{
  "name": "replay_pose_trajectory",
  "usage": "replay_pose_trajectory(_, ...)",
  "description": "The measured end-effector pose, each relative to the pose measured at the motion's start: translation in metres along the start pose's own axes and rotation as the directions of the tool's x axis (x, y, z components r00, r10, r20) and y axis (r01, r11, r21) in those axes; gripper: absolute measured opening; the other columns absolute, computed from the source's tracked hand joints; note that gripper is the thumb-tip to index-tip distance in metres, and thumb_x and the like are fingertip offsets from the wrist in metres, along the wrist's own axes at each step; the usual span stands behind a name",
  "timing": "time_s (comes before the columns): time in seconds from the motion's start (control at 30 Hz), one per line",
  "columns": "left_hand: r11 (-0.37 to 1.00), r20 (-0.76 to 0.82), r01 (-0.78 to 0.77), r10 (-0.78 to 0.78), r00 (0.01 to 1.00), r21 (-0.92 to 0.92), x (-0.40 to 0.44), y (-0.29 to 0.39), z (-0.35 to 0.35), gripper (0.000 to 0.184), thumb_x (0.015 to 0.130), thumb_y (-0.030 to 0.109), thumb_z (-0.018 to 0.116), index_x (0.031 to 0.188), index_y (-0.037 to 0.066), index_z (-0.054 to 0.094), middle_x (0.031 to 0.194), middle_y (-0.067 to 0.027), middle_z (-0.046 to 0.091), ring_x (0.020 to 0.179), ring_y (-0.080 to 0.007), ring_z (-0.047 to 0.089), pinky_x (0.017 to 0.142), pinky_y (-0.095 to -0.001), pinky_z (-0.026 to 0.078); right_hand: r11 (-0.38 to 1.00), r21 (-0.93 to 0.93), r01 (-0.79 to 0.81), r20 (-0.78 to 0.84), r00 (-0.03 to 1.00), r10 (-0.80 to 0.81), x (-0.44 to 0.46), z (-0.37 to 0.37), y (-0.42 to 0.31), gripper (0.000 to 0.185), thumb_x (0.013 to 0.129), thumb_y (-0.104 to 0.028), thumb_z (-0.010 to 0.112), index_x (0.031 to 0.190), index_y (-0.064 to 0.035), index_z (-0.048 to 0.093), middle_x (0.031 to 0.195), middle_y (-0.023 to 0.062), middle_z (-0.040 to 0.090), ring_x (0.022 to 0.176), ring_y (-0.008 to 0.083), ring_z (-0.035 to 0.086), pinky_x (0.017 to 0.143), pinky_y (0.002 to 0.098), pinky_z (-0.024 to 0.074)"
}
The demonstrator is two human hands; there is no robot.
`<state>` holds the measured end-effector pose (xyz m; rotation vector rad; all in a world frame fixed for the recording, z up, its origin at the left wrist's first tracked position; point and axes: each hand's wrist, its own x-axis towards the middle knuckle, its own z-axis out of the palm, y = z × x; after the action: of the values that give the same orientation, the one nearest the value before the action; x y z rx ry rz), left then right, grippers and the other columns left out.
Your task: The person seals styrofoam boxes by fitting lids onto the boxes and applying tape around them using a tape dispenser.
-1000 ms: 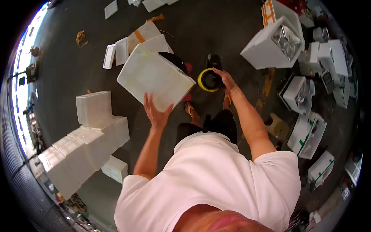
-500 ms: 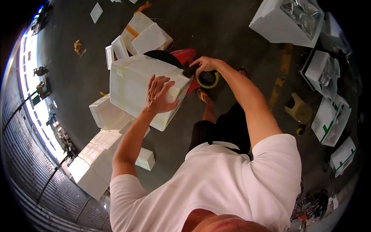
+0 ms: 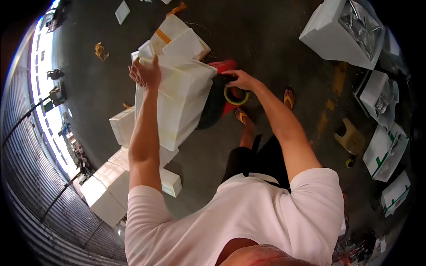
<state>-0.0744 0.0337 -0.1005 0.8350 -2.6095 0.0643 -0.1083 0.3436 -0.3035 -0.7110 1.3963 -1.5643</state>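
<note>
A white foam box (image 3: 184, 95) with strips of tape along it lies tilted in front of me, on top of a red and black object (image 3: 213, 104) whose kind I cannot make out. At the box's far left end, my left hand (image 3: 146, 73) is curled over the edge, gripping it. My right hand (image 3: 242, 80) is closed round a dark tape dispenser, beside the box's near right corner. A roll of yellowish tape (image 3: 227, 98) hangs below those fingers. The dispenser's body is mostly hidden by the hand.
White foam boxes (image 3: 106, 186) are stacked at lower left, with another box and lids (image 3: 182, 42) behind the work. Several lined boxes (image 3: 341, 35) stand along the right. A beige plastic container (image 3: 350, 137) and a small tape roll (image 3: 350, 162) are on the floor.
My left hand has moved from the box's top face to its far left end. The box has turned and shifted, baring more of the black part. My right hand still holds the tape dispenser.
</note>
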Motion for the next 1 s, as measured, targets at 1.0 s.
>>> replay_pose_trajectory(1.0,0.990,0.194,0.095,-0.074,0.978,-0.102,-0.070,-0.006,-0.031,0.068,0.075,0.031,0.075,0.135,0.012,0.048,0.132,-0.0170,0.049,0.125,-0.0334,0.042,0.108,-0.0467,0.028,0.989,0.019,-0.144,0.088,0.986,0.142,-0.058,0.028,0.005,0.060,0.075,-0.012,0.078,0.132,-0.0094,0.058,0.117,0.0082,0.066,0.103,0.0151,0.058,0.092,0.0320,0.0451)
